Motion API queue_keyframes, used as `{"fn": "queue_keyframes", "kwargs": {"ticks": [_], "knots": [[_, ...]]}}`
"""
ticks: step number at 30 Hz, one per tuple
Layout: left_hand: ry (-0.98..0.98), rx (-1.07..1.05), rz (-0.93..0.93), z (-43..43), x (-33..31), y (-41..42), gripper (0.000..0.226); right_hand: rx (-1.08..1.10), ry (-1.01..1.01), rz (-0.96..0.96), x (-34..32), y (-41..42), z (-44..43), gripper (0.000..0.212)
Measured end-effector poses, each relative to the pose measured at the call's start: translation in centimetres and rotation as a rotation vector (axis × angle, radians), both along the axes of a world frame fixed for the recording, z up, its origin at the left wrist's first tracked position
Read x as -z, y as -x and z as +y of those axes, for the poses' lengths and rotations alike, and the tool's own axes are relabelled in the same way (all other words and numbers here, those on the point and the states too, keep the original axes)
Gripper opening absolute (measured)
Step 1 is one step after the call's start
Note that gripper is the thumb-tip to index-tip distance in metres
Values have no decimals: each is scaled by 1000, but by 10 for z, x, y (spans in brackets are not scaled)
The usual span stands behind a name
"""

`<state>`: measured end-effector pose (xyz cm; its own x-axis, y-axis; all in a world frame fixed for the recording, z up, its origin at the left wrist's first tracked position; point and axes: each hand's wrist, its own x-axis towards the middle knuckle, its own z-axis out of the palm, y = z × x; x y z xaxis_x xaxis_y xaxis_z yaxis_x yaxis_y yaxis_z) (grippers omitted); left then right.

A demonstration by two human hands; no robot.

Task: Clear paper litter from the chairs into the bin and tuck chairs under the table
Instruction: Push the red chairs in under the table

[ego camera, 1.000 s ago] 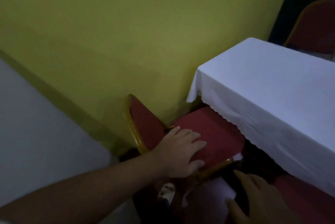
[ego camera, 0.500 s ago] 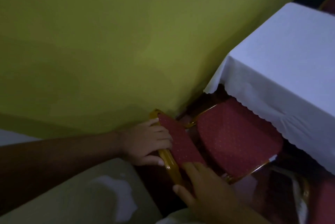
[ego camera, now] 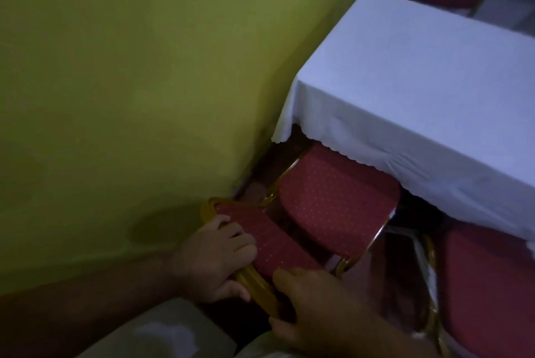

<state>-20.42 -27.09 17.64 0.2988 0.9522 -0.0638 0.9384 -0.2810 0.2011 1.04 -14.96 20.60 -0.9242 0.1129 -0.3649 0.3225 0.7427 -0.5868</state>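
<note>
Nearest, right hand [ego camera: 324,305]: grip closed over the near end of the chair's gold backrest frame.
Left hand [ego camera: 215,259]: grip wrapped round the same frame, fingers on the red pad.
Chair [ego camera: 333,198]: beside the yellow wall [ego camera: 130,82], seat partly under the cloth.
Second chair [ego camera: 486,285]: near right.
Tabletop [ego camera: 434,82]: far right, white cloth.

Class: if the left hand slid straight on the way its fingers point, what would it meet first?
Probably the chair's red seat; the left hand points across the backrest toward it, though depth is unclear.
</note>
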Motion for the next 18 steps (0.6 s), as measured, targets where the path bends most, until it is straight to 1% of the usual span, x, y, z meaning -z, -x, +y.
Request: {"fn": "queue_keyframes", "kwargs": {"ticks": [3, 5, 8, 10, 13, 18], "knots": [[5, 2, -4, 19, 1, -29, 57, 77, -40, 11, 1, -31, 16, 35], [-15, -18, -24, 29, 3, -51, 56, 143, -99, 18, 1, -55, 24, 42], [-47, -58, -61, 45, 7, -86, 56, 280, -214, 13, 0, -93, 28, 50], [-57, -59, -74, 54, 9, -102, 56, 349, -338, 31, 4, -111, 26, 51], [-56, -57, -96, 63, 12, -114, 57, 444, -427, 76, 16, -127, 20, 54], [-61, -60, -107, 71, 14, -121, 58, 542, -621, 147, 27, -132, 16, 52]]}}
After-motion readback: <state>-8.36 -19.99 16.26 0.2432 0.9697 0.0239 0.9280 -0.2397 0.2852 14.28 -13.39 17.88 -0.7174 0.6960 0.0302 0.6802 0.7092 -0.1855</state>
